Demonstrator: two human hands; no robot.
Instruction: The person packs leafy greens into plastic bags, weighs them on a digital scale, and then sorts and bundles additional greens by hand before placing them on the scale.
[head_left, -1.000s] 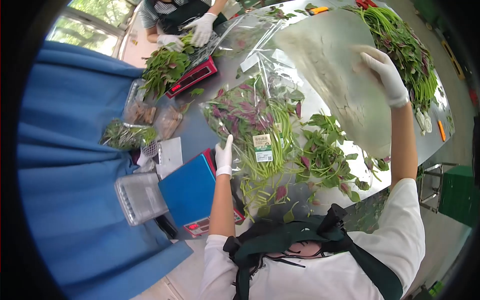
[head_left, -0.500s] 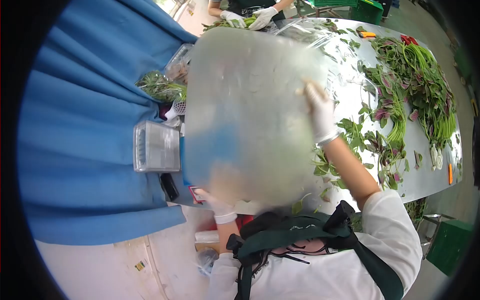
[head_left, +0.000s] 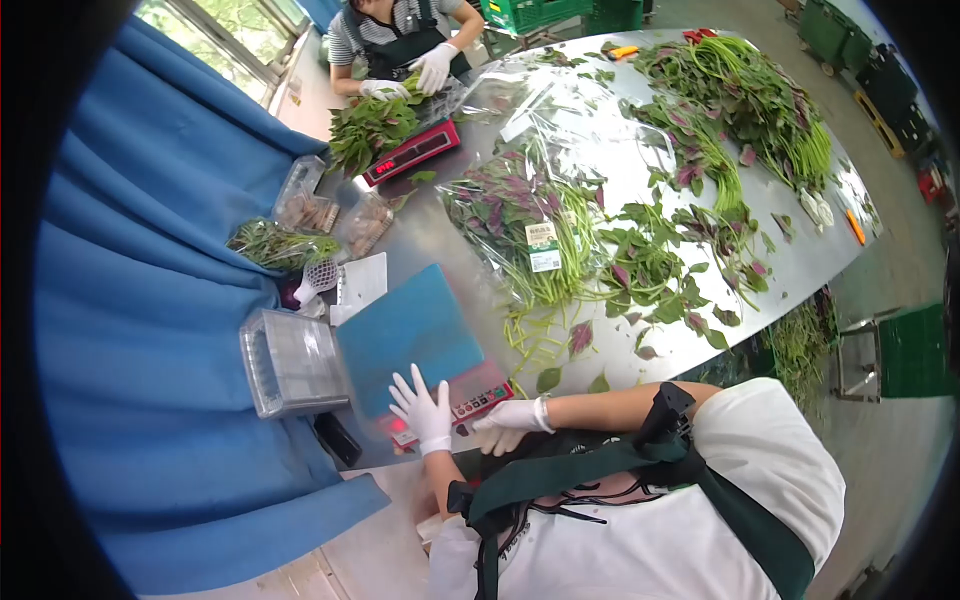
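From where I stand, the person's left hand [head_left: 422, 408], in a white glove, is over the front edge of the blue-topped scale [head_left: 410, 335]; its grip is wide, the fingers are spread, and nothing is held in it. Whether the palm is pressing the scale, I cannot tell. The right hand [head_left: 510, 425], gloved too, is just beside the key panel [head_left: 480, 402] at the same front edge, and I cannot tell how wide or narrow its grip is. The scale lies on the metal tabletop [head_left: 415, 230], with a clear plastic box [head_left: 295, 360] at its left side. To its right, farther from the person, lies a clear bag of greens [head_left: 500, 200] with a label [head_left: 542, 248], and loose leaves [head_left: 640, 260] are scattered next to this bag. Across the tabletop, another person [head_left: 405, 55] with white gloves handles leafy greens [head_left: 370, 130] at a red scale [head_left: 412, 153].
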